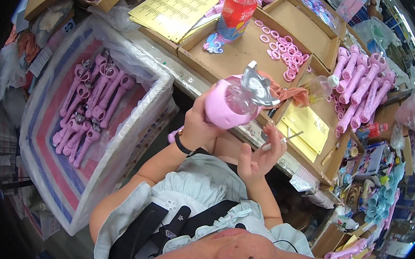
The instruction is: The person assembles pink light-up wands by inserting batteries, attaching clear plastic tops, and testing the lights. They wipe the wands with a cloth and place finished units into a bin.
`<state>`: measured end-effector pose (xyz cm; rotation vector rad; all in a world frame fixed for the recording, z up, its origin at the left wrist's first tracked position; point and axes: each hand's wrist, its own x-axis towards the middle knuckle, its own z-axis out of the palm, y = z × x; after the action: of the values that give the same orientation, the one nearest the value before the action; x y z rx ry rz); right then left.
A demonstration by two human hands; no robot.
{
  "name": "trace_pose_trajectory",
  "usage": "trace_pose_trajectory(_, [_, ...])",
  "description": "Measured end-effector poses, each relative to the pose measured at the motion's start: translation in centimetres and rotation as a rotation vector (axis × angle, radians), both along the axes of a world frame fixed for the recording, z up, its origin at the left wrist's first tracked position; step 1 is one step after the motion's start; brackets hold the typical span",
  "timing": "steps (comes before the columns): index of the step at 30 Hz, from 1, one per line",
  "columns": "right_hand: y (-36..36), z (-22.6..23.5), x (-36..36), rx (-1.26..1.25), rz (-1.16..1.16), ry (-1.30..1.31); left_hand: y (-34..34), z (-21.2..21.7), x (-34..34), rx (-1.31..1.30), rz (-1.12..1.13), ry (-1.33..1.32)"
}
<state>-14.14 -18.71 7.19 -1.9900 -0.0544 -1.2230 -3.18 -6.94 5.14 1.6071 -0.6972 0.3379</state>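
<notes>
My left hand [195, 124] is wrapped round a pink toy wand [221, 107], tilted with its large round head toward the table. A clear dome shows in the head, and a shiny silver piece [256, 86] stands at its far right side. Just right of the wand, my right hand [258, 164] is raised, its fingers closed on a thin tool [285, 138] with a white handle and a narrow dark shaft. The tool is apart from the wand and points up to the right. Its exact kind is too small to tell.
Left, a plastic-lined striped bin [158, 88] contains several pink wands [92, 95]. A cardboard tray [194, 54] ahead holds a red drink bottle [237, 13] and pink rings [288, 50]. An orange cloth [292, 94], yellow sheets [306, 132] and stacked wands [364, 84] lie right.
</notes>
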Motion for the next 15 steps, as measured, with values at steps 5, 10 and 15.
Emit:
trace_pose_trajectory(5, [1.5,-4.3,-1.3,0.077,0.138,0.438,0.2,-0.1,-0.2,-0.344,-0.183,0.387])
trace_pose_trajectory(10, [2.8,-7.0,-1.9,0.165,0.201,0.756,0.3,0.4,0.8,-0.708,-0.608,0.751])
trace_pose_trajectory(15, [1.9,-6.3,-2.9,0.238,0.366,0.787,0.3,1.0,3.1,-0.785,-0.496,0.718])
